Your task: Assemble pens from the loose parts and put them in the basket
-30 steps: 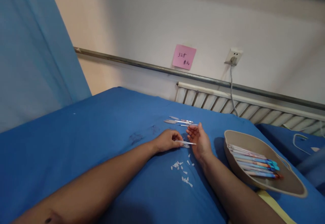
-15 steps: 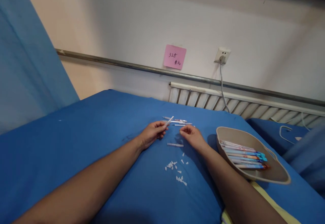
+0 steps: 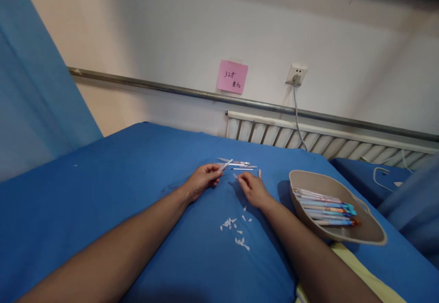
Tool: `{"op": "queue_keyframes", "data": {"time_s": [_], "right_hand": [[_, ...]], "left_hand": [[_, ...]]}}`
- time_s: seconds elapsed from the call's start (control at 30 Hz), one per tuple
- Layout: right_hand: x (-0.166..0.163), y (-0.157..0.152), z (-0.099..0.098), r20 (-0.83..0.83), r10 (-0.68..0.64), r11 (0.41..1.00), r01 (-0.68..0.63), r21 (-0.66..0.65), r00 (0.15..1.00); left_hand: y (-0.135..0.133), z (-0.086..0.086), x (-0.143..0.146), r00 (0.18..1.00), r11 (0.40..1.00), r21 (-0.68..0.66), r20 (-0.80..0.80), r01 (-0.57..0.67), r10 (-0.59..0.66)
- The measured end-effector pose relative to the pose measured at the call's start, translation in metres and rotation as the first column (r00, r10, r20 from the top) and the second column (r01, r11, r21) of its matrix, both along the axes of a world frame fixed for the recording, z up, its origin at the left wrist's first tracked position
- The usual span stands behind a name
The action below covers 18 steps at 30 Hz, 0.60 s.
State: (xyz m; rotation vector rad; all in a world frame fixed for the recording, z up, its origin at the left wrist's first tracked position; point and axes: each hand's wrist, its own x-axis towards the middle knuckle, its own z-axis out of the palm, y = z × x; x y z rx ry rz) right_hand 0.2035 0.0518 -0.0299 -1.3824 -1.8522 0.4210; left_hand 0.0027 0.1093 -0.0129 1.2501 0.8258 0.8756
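Note:
My left hand (image 3: 206, 177) is closed on a slim white pen piece (image 3: 226, 165), which slants up and to the right from the fingertips. Pinched in my right hand (image 3: 253, 188) is a translucent pen barrel (image 3: 235, 175); only its end shows past the fingers. Just beyond both hands lie several pen parts (image 3: 236, 162) and a thin white refill (image 3: 242, 169). A short printed pen piece (image 3: 259, 174) rests behind my right hand. Nearer to me, several small white cone-shaped tips (image 3: 228, 223) are scattered on the blue cloth (image 3: 164, 257).
To the right stands a beige bin (image 3: 373, 229) holding several printed pens (image 3: 325, 209). Yellow cloth (image 3: 353, 266) lies under my right forearm. Behind the bed are a radiator (image 3: 270, 131), a metal rail (image 3: 164, 88) and a socket (image 3: 297, 74) with a cord. A blue curtain (image 3: 44, 74) hangs left.
The barrel that lay on the cloth between my hands is now up in my right hand, which has moved slightly left and nearer. My left hand still holds the white pen piece.

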Motion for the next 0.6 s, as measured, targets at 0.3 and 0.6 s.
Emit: {"op": "queue_keyframes", "data": {"time_s": [0.3, 0.6], "right_hand": [[0.0081, 0.0104, 0.0017, -0.697, -0.104, 0.986, -0.017, -0.164, 0.709], [0.0112, 0.0111, 0.0009, -0.677, -0.129, 0.978, -0.020, -0.209, 0.725]], "left_hand": [[-0.0041, 0.0038, 0.0043, 0.982, 0.985, 0.167, -0.187, 0.043, -0.011], [-0.0040, 0.0016, 0.0053, 0.959, 0.970, 0.224, -0.284, 0.089, -0.023]]}}
